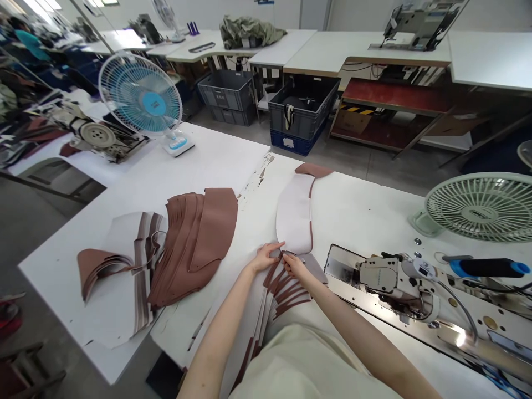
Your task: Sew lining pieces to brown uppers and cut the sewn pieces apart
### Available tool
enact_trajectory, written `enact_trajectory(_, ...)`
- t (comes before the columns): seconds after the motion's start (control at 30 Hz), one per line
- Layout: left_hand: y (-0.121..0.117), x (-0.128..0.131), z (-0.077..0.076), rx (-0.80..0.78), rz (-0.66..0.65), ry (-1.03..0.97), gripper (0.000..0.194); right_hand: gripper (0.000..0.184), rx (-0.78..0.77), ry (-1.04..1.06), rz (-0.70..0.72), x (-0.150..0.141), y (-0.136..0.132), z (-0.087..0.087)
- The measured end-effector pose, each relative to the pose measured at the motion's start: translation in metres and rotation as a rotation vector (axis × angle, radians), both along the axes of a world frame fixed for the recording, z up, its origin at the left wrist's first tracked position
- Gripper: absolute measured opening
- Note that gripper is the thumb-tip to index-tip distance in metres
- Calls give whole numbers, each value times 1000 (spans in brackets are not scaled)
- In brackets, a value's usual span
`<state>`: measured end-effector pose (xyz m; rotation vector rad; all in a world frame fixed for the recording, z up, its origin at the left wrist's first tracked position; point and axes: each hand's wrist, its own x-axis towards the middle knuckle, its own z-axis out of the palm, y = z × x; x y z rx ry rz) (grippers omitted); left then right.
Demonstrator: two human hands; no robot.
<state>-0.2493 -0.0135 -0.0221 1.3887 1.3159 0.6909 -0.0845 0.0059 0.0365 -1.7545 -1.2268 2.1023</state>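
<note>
My left hand (pixel 266 257) and my right hand (pixel 294 266) meet at the near end of a curved panel (pixel 294 213), whose pale back faces up and whose edge is brown. Both hands have fingers closed at its edge; the exact grip of the left is partly hidden. Beneath and nearer my body, a fanned row of brown-edged panels (pixel 291 293) hangs toward my lap. A brown piece (pixel 315 169) lies at the panel's far end. To the left is a stack of brown leather-like panels (pixel 195 244), beside a bundle of pale-backed pieces (pixel 124 266).
A sewing machine (pixel 390 277) is set into the table at right, with a black thread spool (pixel 488 268) and a green fan (pixel 477 210) beyond it. A blue fan (pixel 141 97) stands at the far left. Grey crates (pixel 305 105) sit on the floor behind.
</note>
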Motion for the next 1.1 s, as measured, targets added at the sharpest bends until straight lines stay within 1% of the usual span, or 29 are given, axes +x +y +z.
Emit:
enact_trajectory(0.13,0,0,-6,11,15,-4,60,29,127,-53,-7,-10,-1,-16)
enact_trajectory(0.2,1,0,-8,25,23,-10,60,30,165,-68,-18,-11,-4,-22)
enact_trajectory(0.27,1,-1,-10,39,32,-12,60,30,253,-107,-15,-10,-7,-26)
enact_trajectory(0.37,1,0,-11,49,34,-6,60,30,435,-199,45,-5,-11,-32)
enact_trajectory(0.43,0,2,-12,51,25,-2,60,31,497,-247,97,0,-12,-35)
enact_trajectory(0.6,0,8,-11,43,20,-5,60,31,530,-290,147,7,-14,-36)
enact_trajectory(0.73,1,10,-4,41,18,12,60,30,558,-297,166,8,-13,-34)
enact_trajectory(0.9,0,13,4,18,39,53,69,29,616,-324,192,16,-19,-39)
enact_trajectory(1.0,0,13,7,-4,76,22,72,33,638,-312,150,23,-29,-45)
enact_trajectory(1.07,3,11,12,-15,149,-75,70,34,655,-298,128,23,-33,-49)
enact_trajectory(1.1,6,11,15,-20,212,-154,67,33,668,-288,125,21,-34,-50)
